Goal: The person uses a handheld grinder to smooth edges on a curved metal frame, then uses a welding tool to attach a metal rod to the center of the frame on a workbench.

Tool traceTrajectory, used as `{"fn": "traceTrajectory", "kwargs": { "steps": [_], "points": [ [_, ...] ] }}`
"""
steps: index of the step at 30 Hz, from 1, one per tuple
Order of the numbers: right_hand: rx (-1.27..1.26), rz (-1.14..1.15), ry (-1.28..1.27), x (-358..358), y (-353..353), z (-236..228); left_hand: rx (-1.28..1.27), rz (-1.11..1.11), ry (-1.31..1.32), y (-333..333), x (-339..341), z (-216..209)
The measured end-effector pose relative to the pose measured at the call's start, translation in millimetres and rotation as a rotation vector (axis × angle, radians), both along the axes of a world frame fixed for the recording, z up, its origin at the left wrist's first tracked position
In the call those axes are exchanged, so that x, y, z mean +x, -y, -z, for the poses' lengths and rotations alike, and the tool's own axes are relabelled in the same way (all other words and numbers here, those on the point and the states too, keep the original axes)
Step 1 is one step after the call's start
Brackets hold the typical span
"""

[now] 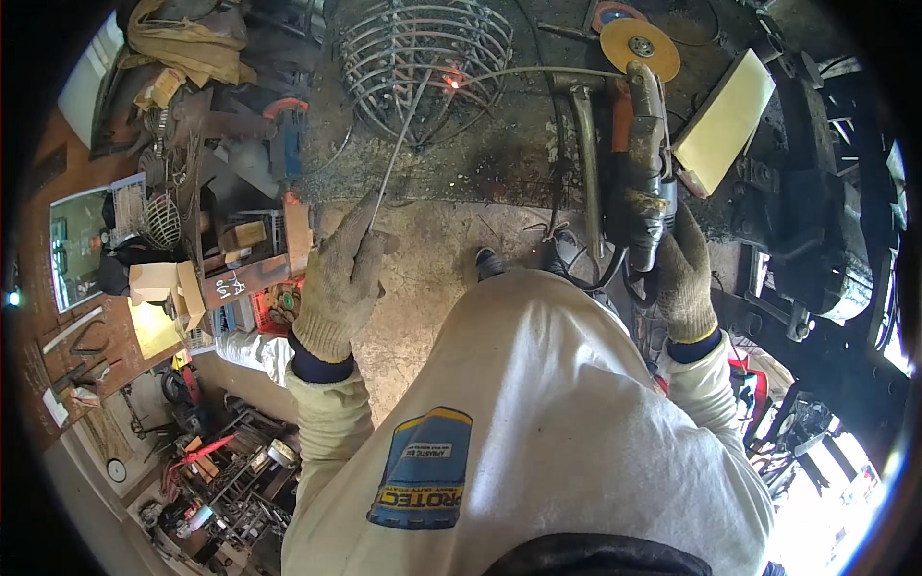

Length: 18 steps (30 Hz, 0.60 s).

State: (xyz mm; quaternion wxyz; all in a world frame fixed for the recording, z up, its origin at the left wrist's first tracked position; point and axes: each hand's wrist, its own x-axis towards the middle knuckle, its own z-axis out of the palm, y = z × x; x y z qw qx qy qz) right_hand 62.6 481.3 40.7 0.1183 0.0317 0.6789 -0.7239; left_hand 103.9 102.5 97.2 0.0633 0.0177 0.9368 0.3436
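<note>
A round cage of bent metal bars (427, 58) lies on the dark worktable, with an orange glowing spot on its right side. My left hand (341, 283), in a knitted glove, is closed on a thin metal rod (399, 149) whose far end reaches the cage bars. My right hand (684, 283), also gloved, is closed round the dark handle of a welding electrode holder (639, 206). From the holder's head a long, slightly bowed welding electrode (538, 70) runs left to the glowing spot. The palm-side fingers of my right hand are partly hidden.
Beside the holder lie a metal hammer (588, 154) and a yellowish grinding disc (641, 46). A pale rectangular block (725, 123) sits to the right, near a large dark vise-like machine (816, 211). At left, shelving carries an open cardboard box (168, 288). Cables hang at the table edge.
</note>
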Motion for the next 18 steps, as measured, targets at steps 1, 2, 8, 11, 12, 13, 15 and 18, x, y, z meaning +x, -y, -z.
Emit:
{"fn": "traceTrajectory", "kwargs": {
  "steps": [1,2,8,11,12,13,15,18],
  "points": [
    [-0.030,-0.011,0.077,1,-1,0,0.049,-0.044,0.008,-1,2,2],
    [-0.020,0.027,0.115,1,1,2,0.048,-0.044,0.011,-2,3,1],
    [-0.154,-0.039,0.089,0,-2,-5,0.112,-0.136,0.095,1,3,5],
    [-0.071,-0.024,0.030,2,-6,9,0.119,-0.141,0.111,-5,2,-3],
    [-0.055,-0.017,0.007,2,-5,8,0.130,-0.140,0.110,-5,2,-2],
    [-0.038,-0.010,-0.016,2,-4,8,0.129,-0.142,0.109,-7,3,-3],
    [-0.077,-0.036,0.035,2,-3,1,0.120,-0.204,0.172,-12,0,-8],
    [-0.200,0.038,0.055,11,-6,14,0.132,-0.266,0.330,-19,-5,-27]
  ]
}}
